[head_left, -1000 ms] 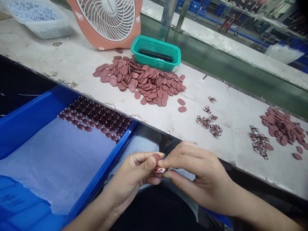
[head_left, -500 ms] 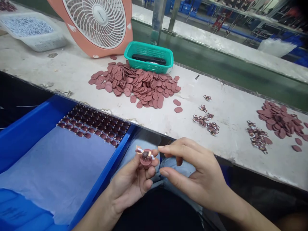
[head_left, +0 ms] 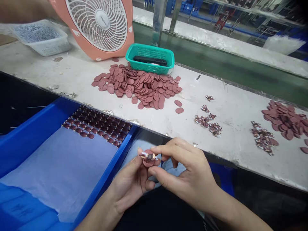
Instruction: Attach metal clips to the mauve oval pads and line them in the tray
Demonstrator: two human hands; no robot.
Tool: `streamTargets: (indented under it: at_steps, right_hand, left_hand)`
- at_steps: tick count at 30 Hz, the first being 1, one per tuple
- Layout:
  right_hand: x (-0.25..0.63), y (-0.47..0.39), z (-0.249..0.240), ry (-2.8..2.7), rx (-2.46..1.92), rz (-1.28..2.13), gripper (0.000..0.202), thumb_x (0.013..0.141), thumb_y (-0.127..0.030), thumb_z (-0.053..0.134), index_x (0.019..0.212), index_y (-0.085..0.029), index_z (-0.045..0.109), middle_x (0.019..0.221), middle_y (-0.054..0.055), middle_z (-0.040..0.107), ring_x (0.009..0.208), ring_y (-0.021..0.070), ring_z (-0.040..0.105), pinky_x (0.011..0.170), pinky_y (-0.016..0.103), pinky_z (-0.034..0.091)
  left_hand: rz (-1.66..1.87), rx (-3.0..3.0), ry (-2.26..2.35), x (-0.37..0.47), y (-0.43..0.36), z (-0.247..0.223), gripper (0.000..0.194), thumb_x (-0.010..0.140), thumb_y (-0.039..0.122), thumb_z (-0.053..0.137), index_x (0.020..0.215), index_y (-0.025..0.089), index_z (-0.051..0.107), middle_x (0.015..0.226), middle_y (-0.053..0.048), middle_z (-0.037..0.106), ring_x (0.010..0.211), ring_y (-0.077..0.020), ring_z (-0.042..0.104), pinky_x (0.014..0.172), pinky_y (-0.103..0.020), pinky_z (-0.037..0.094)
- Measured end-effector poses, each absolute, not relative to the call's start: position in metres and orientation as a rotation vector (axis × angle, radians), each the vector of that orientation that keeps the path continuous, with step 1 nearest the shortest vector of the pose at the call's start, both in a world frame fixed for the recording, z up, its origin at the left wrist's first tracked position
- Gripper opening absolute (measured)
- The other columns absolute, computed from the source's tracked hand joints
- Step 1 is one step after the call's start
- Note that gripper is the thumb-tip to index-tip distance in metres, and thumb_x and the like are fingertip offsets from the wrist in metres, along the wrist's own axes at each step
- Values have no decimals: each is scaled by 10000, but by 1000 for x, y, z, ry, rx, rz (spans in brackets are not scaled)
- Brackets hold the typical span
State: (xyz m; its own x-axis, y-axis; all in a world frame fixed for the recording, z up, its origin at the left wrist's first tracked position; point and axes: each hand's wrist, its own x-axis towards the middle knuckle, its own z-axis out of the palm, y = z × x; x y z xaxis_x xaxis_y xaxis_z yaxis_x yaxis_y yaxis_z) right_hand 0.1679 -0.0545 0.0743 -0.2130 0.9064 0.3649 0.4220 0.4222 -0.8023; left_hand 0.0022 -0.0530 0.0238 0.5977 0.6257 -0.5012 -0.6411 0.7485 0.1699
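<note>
In the head view my left hand (head_left: 131, 181) holds a small horse-like figurine (head_left: 150, 156) on a reddish-brown oval base (head_left: 148, 163), just above my lap. The figurine has a dark middle, tan parts and whitish ends. My right hand (head_left: 185, 163) reaches in from the right, its index finger and thumb closed on the far and near edges of the same piece. Its other fingers are curled and partly hidden. A blue bin (head_left: 90, 187) to the left has rows of finished-looking figurines on bases (head_left: 96, 123) lying on a white sheet.
Along the bench (head_left: 168, 120) lie a big heap of oval bases (head_left: 141, 85), small piles of loose figurines (head_left: 208, 123) and a second heap of bases (head_left: 284, 118). Behind are a green basket (head_left: 150, 67), an orange fan (head_left: 96, 27) and a white tub (head_left: 51, 45). Someone's arm (head_left: 29, 11) crosses the upper left.
My right hand has moved left, bringing its index finger and thumb onto the piece in my left hand. Another person's arm has appeared above the white tub. The view has shifted slightly.
</note>
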Motion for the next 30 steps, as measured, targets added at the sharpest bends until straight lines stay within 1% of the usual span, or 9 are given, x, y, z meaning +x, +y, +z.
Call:
streamTargets:
  at_steps: [5, 9, 12, 15, 21, 23, 25, 27, 30]
  right_hand:
    - [168, -55, 72, -1796, -1170, 769, 265, 801, -124, 768, 1059, -179, 738, 787, -16, 658, 725, 98, 608, 673, 206, 508]
    - [165, -53, 71, -1778, -1183, 789, 238, 799, -111, 756, 1028, -178, 745, 754, -19, 641, 697, 99, 597, 640, 204, 500]
    - [161, -52, 70, -1770, -1182, 787, 195, 810, -102, 739, 992, -171, 751, 735, -23, 631, 673, 89, 581, 639, 197, 495]
    - [158, -52, 69, -1774, -1188, 749, 183, 824, -96, 722, 991, -165, 750, 733, -21, 636, 672, 89, 586, 647, 202, 495]
    - [154, -51, 71, -1850, -1214, 520, 124, 860, -114, 683, 965, -135, 746, 732, 11, 638, 670, 125, 598, 625, 246, 497]
    - [153, -50, 72, -1894, -1223, 428, 101, 873, -117, 672, 946, -120, 742, 743, 28, 646, 673, 141, 594, 626, 266, 498]
    - [152, -48, 71, -1936, -1244, 320, 82, 879, -116, 667, 920, -110, 738, 734, 37, 639, 668, 152, 582, 619, 280, 490]
    - [152, -47, 70, -1977, -1263, 218, 81, 890, -127, 660, 902, -108, 738, 712, 38, 622, 665, 162, 569, 609, 286, 482]
    - [150, -45, 69, -2035, -1266, 99, 110, 917, -130, 637, 905, -106, 743, 708, 44, 619, 662, 170, 551, 605, 296, 472]
  left_hand:
    - [726, 22, 612, 3, -53, 23, 280, 732, 419, 851, 772, 148, 791, 757, -26, 766, 631, -91, 700, 575, -168, 605]
    - [730, 65, 609, 2, -52, 23, 306, 737, 430, 844, 824, 141, 797, 808, -34, 770, 648, -92, 700, 551, -159, 600]
    - [736, 87, 587, 1, -51, 22, 316, 772, 453, 807, 831, 143, 794, 811, -32, 758, 687, -96, 705, 580, -160, 605]
    - [736, 92, 570, 0, -49, 23, 316, 782, 464, 790, 831, 152, 792, 794, -28, 741, 704, -110, 706, 544, -158, 597]
    - [737, 112, 576, 0, -45, 27, 308, 772, 476, 794, 791, 169, 789, 709, -5, 691, 643, -112, 673, 474, -159, 574]
    - [768, 119, 650, -1, -45, 26, 295, 767, 474, 804, 842, 188, 794, 751, -7, 697, 686, -128, 676, 486, -175, 577]
    - [859, 158, 812, -1, -47, 26, 302, 769, 464, 811, 928, 209, 792, 841, -11, 713, 705, -128, 657, 489, -180, 563]
    - [990, 229, 992, -2, -49, 27, 308, 767, 470, 809, 944, 219, 783, 866, -2, 702, 659, -105, 606, 466, -167, 527]
    - [1113, 359, 1123, -1, -50, 30, 320, 705, 503, 840, 831, 219, 761, 694, 33, 627, 530, -80, 500, 402, -155, 450]
